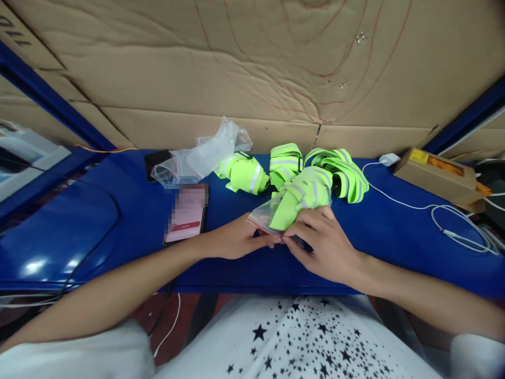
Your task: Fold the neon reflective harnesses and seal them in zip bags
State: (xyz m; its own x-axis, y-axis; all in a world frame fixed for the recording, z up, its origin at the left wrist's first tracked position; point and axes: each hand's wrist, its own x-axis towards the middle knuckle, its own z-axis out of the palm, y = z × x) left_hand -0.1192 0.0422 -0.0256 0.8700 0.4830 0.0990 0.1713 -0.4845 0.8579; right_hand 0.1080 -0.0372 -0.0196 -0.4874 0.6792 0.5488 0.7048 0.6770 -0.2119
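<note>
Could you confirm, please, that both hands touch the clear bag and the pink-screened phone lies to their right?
Not quite: the left hand and right hand do touch the clear bag, but the head view shows the phone lying to their left.

A brown cardboard wall (158,79) with red curved lines (328,75) stands behind the blue tabletop (138,210). Blue posts (465,122) slant at the tabletop's two ends. Light glints (34,266) off the tabletop's left end; reddish floor (185,316) shows below the tabletop.
</note>
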